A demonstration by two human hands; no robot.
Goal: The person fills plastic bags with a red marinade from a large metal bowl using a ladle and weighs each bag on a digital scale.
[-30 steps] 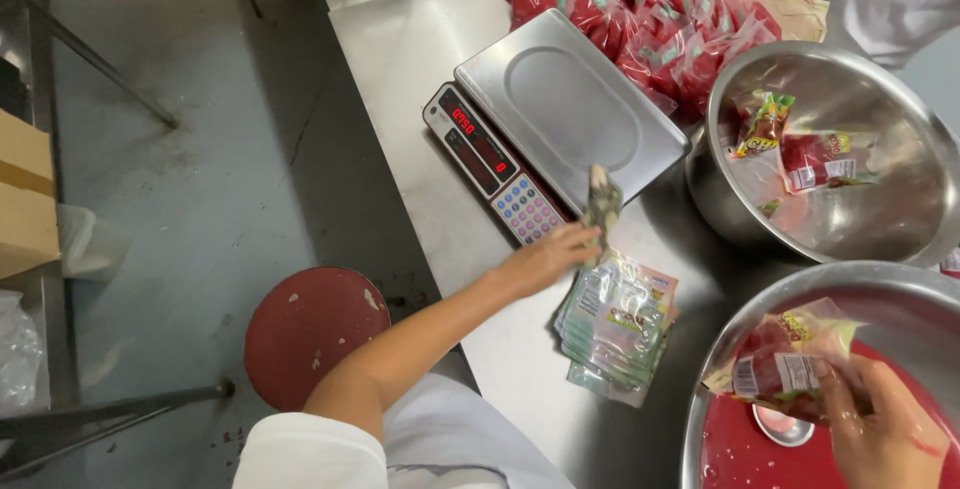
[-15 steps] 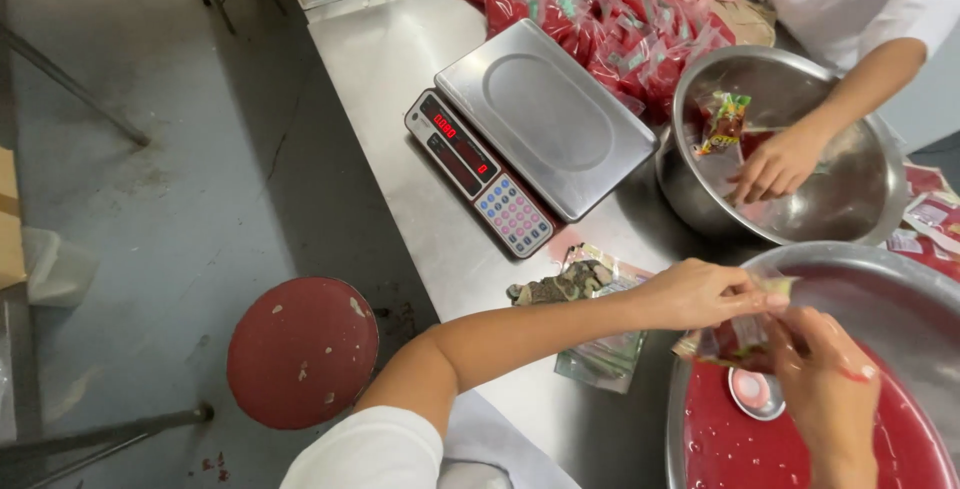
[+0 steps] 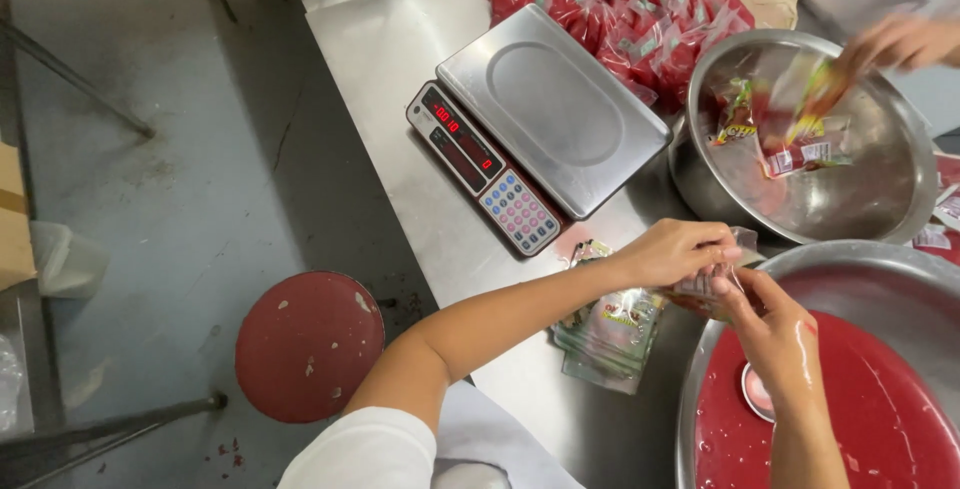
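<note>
Grey concrete floor [image 3: 180,179] (stained), round red stool [image 3: 310,345], steel table [image 3: 400,59], possibly a cardboard box [image 3: 14,219] at left

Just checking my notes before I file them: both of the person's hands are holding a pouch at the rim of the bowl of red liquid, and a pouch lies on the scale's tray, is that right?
Not quite: the scale has a bare tray, as the head view shows. The rest holds: the left hand and right hand hold a pouch at the rim of the bowl of red liquid.
</note>
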